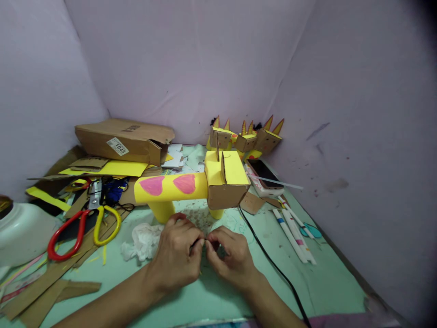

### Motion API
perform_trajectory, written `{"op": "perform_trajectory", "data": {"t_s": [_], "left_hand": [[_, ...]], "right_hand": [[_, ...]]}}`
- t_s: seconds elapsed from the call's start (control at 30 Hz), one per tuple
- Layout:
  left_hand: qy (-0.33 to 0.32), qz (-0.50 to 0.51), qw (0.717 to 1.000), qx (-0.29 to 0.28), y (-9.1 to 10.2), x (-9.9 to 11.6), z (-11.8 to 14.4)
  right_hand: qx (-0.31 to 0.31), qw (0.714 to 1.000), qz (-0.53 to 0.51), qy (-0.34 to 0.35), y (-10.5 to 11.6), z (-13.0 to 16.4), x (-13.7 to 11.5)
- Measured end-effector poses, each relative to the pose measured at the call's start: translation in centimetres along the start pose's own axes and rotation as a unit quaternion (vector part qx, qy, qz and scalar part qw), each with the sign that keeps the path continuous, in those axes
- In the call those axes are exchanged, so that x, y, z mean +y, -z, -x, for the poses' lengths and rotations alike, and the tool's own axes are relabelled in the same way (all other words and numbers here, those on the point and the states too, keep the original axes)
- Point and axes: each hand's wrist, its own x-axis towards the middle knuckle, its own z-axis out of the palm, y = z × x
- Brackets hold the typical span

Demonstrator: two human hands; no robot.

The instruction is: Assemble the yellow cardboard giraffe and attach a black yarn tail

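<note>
My left hand [179, 250] and my right hand [232, 257] meet over the front of the green table, fingertips pinched together. Something small and dark shows between the fingertips, too small to make out. Just behind them lies a cardboard animal figure: a yellow tube body [164, 187] with pink hearts, yellow tube legs [161, 211] and a box head [227, 180] with a yellow top and two upright cardboard pieces. Beside my left hand is a crumpled white tissue [145, 241]. A black cable [269, 262] runs past my right hand.
Scissors [85, 228] with red and yellow handles lie left among cardboard strips [48, 282]. A cardboard box [124, 139] stands behind. Several horned box heads [247, 139] stand at the back. Markers [290, 232] and a phone [264, 173] lie right. A white container [25, 234] is far left.
</note>
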Motion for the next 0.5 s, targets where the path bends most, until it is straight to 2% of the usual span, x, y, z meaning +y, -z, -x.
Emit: {"op": "perform_trajectory", "data": {"t_s": [0.17,0.27,0.33,0.4,0.5], "left_hand": [[0.118,0.060,0.990,-0.048,0.5,0.1,-0.1],[0.171,0.080,0.981,-0.053,0.7,-0.1,0.1],[0.174,0.085,0.981,-0.033,0.8,-0.2,0.2],[0.153,0.089,0.984,-0.009,1.1,-0.1,0.3],[0.091,0.088,0.991,0.054,1.9,0.4,0.4]], "right_hand": [[0.021,0.999,-0.019,0.019,0.3,0.0,-0.1],[0.100,0.993,-0.058,0.035,1.8,0.6,-0.3],[0.155,0.985,-0.069,0.015,3.3,1.0,0.0],[0.210,0.973,-0.072,-0.062,4.9,1.3,0.9],[0.283,0.931,-0.069,-0.219,7.0,0.4,3.4]]}}
